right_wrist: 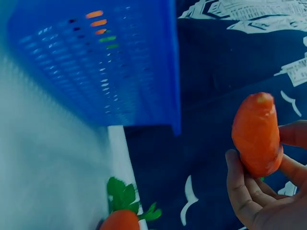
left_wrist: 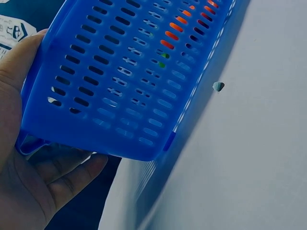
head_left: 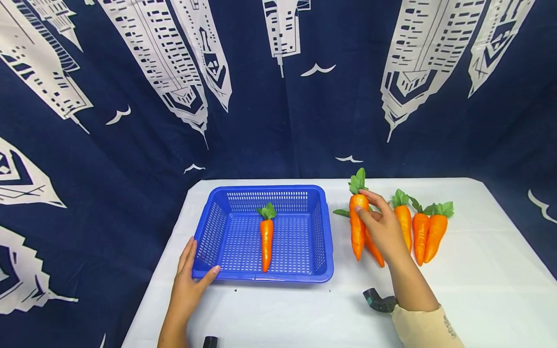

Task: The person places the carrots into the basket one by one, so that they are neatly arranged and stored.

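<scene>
My right hand [head_left: 380, 224] pinches an orange carrot [head_left: 358, 227] with a leafy green top between thumb and fingers, to the right of a blue plastic basket [head_left: 324, 278]. In the right wrist view the held carrot [right_wrist: 258, 134] points its tip toward the camera. Behind it in the head view, another carrot [head_left: 375, 252] lies partly hidden. My left hand [head_left: 188, 275] holds the basket's front left corner, thumb at the front rim and fingers along the left side. One carrot [head_left: 267, 244] lies inside the basket, leaves toward the back.
Several more carrots [head_left: 435, 237] lie side by side on the white table [head_left: 487, 309], right of my right hand. A black device [head_left: 379, 301] shows beside the right wrist. Behind the table hangs a dark blue cloth [head_left: 270, 135] printed with white buildings and birds.
</scene>
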`<move>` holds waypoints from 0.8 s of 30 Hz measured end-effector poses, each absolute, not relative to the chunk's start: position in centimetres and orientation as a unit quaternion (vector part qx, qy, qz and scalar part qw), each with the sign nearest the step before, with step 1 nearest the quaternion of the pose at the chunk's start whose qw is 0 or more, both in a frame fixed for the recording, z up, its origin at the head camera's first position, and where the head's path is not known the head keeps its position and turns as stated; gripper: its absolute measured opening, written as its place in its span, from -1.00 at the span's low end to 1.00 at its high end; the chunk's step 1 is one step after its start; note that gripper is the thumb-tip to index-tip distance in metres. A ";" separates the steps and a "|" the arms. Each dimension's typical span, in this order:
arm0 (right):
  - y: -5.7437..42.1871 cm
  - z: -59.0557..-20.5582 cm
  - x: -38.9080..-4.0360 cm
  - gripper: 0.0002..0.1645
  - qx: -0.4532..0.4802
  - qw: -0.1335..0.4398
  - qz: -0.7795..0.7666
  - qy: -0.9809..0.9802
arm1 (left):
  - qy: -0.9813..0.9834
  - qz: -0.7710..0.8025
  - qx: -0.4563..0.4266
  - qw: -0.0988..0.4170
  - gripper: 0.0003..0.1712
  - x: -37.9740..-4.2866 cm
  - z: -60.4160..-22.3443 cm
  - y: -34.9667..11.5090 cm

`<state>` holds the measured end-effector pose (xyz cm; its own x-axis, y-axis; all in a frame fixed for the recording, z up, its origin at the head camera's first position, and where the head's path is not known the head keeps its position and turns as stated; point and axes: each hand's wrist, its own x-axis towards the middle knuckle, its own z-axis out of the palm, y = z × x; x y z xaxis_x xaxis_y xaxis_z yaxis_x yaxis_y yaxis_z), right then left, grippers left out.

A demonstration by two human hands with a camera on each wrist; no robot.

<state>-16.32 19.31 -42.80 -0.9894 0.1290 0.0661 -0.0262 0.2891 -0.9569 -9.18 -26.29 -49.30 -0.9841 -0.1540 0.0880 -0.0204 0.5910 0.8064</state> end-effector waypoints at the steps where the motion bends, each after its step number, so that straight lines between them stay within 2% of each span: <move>1: 19.1 -42.5 -16.3 -0.39 -0.027 0.065 0.595 -0.800 | -0.890 -0.448 0.049 0.074 0.12 -9.2 -49.3 -26.3; 14: 16.2 -40.0 -17.5 -0.43 0.034 0.031 0.624 -0.780 | -0.892 -0.444 0.053 0.062 0.13 -9.2 -49.2 -26.3; 24: 13.3 -39.2 -19.5 -0.48 0.102 0.055 0.595 -0.795 | -0.895 -0.439 0.052 0.058 0.14 -9.1 -49.1 -26.3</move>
